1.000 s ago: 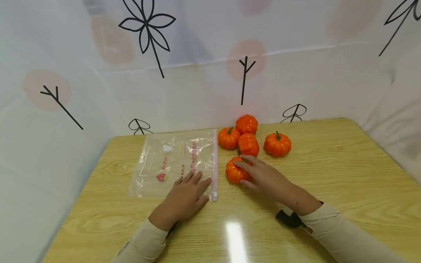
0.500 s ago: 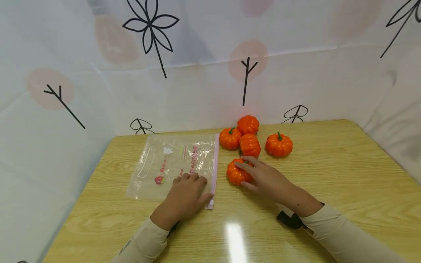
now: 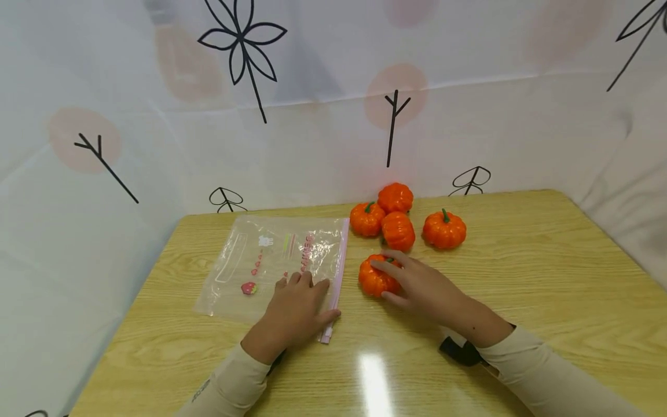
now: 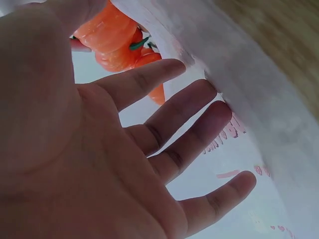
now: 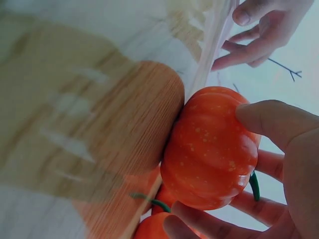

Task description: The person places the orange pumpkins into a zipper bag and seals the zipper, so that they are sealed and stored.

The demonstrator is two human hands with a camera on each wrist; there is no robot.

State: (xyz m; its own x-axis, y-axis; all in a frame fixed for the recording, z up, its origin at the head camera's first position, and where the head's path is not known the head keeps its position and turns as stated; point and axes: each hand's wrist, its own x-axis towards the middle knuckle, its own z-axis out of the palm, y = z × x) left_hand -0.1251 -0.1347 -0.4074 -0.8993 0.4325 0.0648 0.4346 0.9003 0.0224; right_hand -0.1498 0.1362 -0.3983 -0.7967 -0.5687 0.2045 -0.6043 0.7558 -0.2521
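Observation:
My left hand (image 3: 296, 307) rests on the lower right part of a clear zip bag (image 3: 229, 289) with pink prints and a pink zip edge (image 3: 341, 255). In the left wrist view its fingers (image 4: 187, 112) are spread and only slightly bent, tips at the bag's surface. My right hand (image 3: 424, 286) grips a small orange toy pumpkin (image 3: 374, 278) just right of the zip edge. Seen from the right wrist, the thumb lies on one side of the gripped pumpkin (image 5: 212, 149) and the other fingers reach round its stem side.
Behind the gripped pumpkin, three more orange pumpkins (image 3: 398, 231) stand in a cluster close to the back edge of the wooden table (image 3: 526, 278). Another pumpkin (image 3: 444, 230) sits apart to their right. A white printed cloth (image 3: 323, 139) hangs behind the table.
My left hand's fingers have drawn in, and the bag's lower right corner has slid toward me and left, tilting the zip edge. The right hand stays on its pumpkin.

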